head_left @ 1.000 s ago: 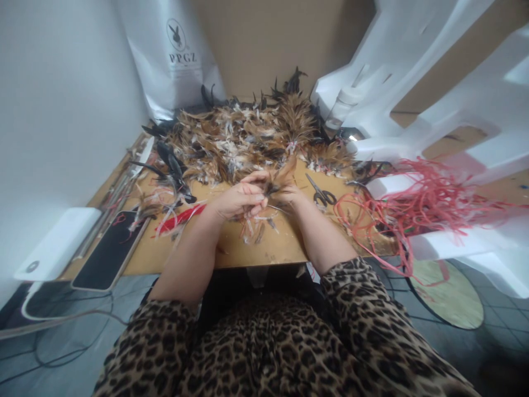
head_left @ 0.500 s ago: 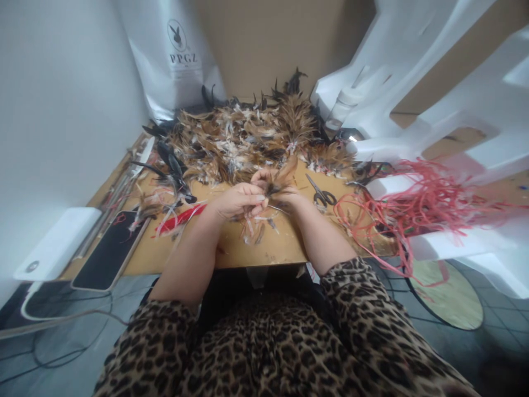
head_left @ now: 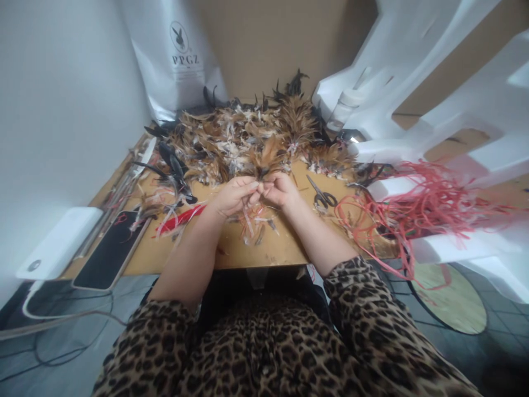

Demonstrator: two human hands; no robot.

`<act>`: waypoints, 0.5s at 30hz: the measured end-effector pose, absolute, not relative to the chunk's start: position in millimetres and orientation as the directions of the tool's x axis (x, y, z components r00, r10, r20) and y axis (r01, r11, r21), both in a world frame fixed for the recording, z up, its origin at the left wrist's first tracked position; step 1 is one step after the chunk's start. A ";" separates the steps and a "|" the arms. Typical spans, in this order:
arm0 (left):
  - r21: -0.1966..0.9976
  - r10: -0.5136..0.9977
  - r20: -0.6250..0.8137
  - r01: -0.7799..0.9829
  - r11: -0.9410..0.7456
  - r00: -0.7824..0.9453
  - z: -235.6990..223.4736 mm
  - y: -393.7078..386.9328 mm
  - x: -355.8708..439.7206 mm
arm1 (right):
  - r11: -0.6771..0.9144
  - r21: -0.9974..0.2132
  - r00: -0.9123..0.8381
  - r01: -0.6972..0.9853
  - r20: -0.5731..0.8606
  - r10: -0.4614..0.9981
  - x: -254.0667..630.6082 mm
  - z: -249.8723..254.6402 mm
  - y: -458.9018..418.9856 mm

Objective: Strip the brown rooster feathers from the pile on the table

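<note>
Near the middle of the table, my left hand (head_left: 238, 196) and my right hand (head_left: 281, 190) meet, fingertips together. Both pinch the base of a brown feather bunch (head_left: 266, 157), whose orange-brown tips fan upward, away from me. The exact grip at the quills is too small to make out. Just below the fingers lie pinkish-white strips and feather scraps (head_left: 257, 225) on the wooden tabletop (head_left: 285, 251). Behind the hands spreads a large heap of brown feathers (head_left: 223, 135). Black-handled scissors (head_left: 322, 193) lie right of my right hand.
On the left are a phone (head_left: 107, 251), a white power bank (head_left: 60, 242) with a cable, and a red strip (head_left: 179, 219). Pink ribbon strands (head_left: 430, 198) pile over white foam pieces at the right. A white bag (head_left: 173, 60) and a bottle (head_left: 344, 107) stand behind.
The feather bunch has turned from pointing right to standing upright between my hands. My right hand has come from behind it to its right side, fingertips against the left hand's.
</note>
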State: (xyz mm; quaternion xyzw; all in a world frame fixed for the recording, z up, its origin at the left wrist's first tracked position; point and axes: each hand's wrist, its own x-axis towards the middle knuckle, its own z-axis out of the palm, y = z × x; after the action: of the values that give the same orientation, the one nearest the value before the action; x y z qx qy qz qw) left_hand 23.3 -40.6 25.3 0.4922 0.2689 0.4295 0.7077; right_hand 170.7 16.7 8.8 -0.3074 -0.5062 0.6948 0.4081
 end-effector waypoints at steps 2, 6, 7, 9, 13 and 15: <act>0.915 0.886 0.043 -0.374 0.151 0.463 26.0 -39.4 22.9 | -0.280 -0.849 -0.501 -0.448 -0.021 0.865 172.8 12.3 13.5; 0.866 0.882 0.068 -0.467 0.179 0.465 26.3 -37.3 19.9 | -0.442 -0.646 -0.563 -0.622 -0.022 0.826 175.4 20.6 8.1; 0.850 0.878 0.082 -0.493 0.185 0.471 25.9 -36.7 18.9 | -0.465 -0.608 -0.568 -0.643 -0.028 0.823 175.4 21.9 7.4; 0.820 0.875 0.093 -0.535 0.204 0.475 25.0 -35.5 16.7 | -0.499 -0.553 -0.572 -0.668 -0.049 0.819 174.9 22.7 6.8; 0.768 0.871 0.098 -0.593 0.242 0.482 24.7 -33.9 14.2 | -0.525 -0.515 -0.578 -0.678 -0.069 0.813 172.9 21.0 7.1; 0.741 0.868 0.102 -0.619 0.259 0.485 25.8 -34.1 14.4 | -0.521 -0.494 -0.557 -0.696 -0.085 0.826 171.1 21.5 6.1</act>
State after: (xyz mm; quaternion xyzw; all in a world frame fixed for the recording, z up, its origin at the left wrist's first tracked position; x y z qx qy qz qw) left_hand 14.4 -34.1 25.8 0.3749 0.1660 0.4794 0.7760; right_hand 171.1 6.1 21.5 -0.1569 -0.2070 0.8577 0.4437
